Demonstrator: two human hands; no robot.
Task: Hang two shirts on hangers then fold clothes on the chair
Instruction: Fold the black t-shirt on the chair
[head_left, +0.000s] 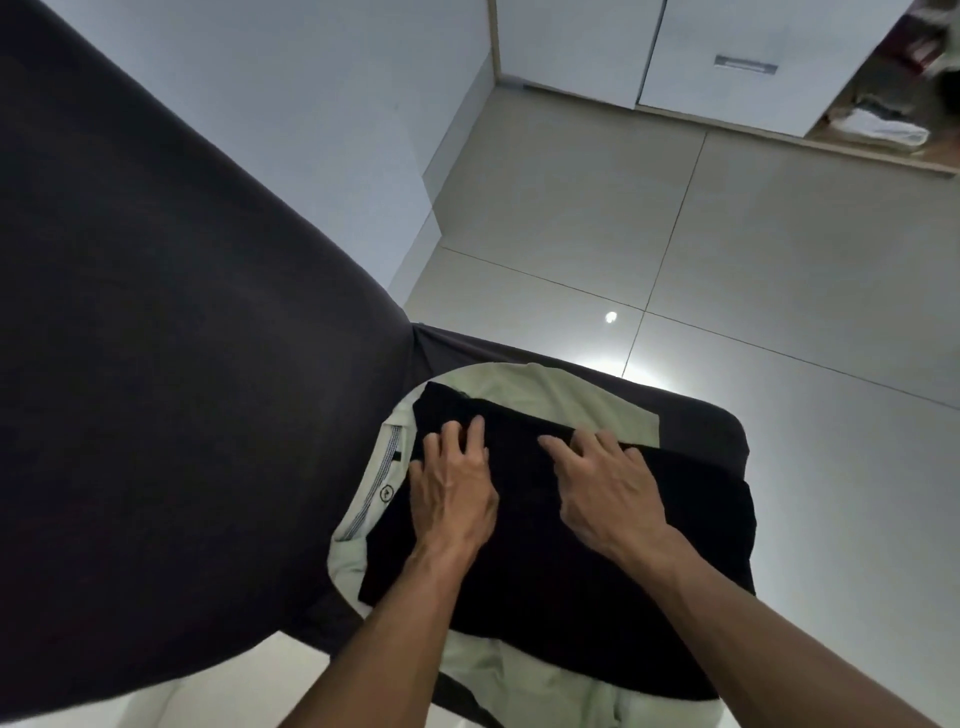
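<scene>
A folded black garment (597, 561) is pressed flat by the left hand (457, 493) and right hand (608, 493), fingers released, atop pale clothes (561, 400) on the chair (156, 364).

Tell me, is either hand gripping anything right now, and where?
Neither grips. The left hand and right hand both lie palm down on top of the folded black garment, fingers near its far folded edge, pressing it onto the pale green garment beneath.

Plain black folded garment (561, 561), no pattern. Pale green clothing (561, 395) beneath, with a white inner band (376, 488) edged in fine dark stripes. Dark brown chair cover (182, 338). Glossy light grey floor tiles (779, 234). White cupboard doors (753, 52), pale wood trim.
</scene>
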